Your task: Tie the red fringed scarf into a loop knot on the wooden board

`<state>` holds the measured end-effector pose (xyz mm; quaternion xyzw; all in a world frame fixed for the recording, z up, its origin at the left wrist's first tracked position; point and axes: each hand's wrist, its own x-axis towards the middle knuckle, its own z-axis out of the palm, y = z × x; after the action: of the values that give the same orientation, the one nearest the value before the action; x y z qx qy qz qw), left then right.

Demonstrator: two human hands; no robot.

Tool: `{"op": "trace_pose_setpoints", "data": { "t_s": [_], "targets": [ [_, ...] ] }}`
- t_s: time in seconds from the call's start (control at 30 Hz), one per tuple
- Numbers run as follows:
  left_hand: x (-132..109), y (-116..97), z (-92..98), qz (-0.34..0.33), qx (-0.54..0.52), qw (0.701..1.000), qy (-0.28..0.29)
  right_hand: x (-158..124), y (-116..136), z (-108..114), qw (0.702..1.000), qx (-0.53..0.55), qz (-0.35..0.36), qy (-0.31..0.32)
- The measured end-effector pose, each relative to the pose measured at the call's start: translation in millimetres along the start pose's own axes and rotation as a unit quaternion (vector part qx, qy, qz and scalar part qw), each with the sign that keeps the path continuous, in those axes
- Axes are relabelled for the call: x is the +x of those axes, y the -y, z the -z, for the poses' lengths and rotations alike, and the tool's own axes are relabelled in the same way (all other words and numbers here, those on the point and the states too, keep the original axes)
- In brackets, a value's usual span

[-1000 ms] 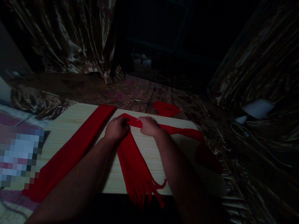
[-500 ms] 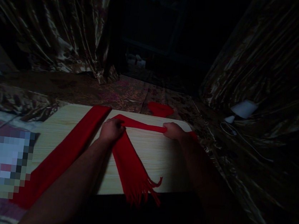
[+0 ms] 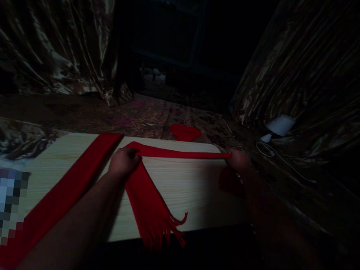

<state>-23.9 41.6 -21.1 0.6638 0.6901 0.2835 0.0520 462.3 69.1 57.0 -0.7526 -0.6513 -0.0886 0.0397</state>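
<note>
A red fringed scarf lies on a pale wooden tabletop, its tassels hanging over the front edge. My left hand is closed on the scarf at a bend near the table's back left. From there a narrow stretch of red cloth runs taut to my right hand, which grips it at the back right. A wide red strip slants across the left side of the table, partly behind my left forearm. More red cloth hangs dimly below my right hand.
Beyond the table's back edge, red cloth rests on a patterned cover. A small white lamp with a cord stands at the right. Patterned curtains hang on both sides. A blurred-out object is at lower left.
My right hand has moved right, away from my left hand, and the cloth between them is longer. The whole view has shifted slightly. My left hand keeps its hold.
</note>
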Motion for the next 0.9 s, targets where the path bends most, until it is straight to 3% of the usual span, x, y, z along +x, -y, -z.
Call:
{"op": "trace_pose_setpoints", "data": {
  "t_s": [0.17, 0.27, 0.5, 0.63, 0.7, 0.9],
  "targets": [
    [-1.3, -1.6, 0.0, 0.004, -0.007, 1.0, -0.008, -6.1, 4.6, 4.1, 0.98, 0.045, -0.13, -0.143],
    [-2.0, -1.6, 0.1, 0.01, -0.01, 1.0, -0.016, -7.1, 16.2, 8.7, 0.971, 0.067, -0.131, -0.187],
    [-2.5, 0.0, -0.3, 0.002, -0.001, 1.0, -0.018, -8.2, 24.1, 7.5, 0.998, 0.04, -0.057, -0.003],
    [-2.9, 0.3, -0.9, 0.0, 0.011, 1.0, -0.018, -12.7, 18.1, 0.7, 0.984, 0.059, 0.093, 0.139],
    [-2.9, -0.1, -0.7, -0.002, 0.014, 1.0, -0.019, -16.4, 19.8, -0.4, 0.977, 0.044, 0.136, 0.156],
    [-2.3, 0.1, -1.3, -0.01, 0.019, 0.999, -0.024, -24.0, 37.0, 2.4, 0.969, 0.017, 0.178, 0.169]
  ]
}}
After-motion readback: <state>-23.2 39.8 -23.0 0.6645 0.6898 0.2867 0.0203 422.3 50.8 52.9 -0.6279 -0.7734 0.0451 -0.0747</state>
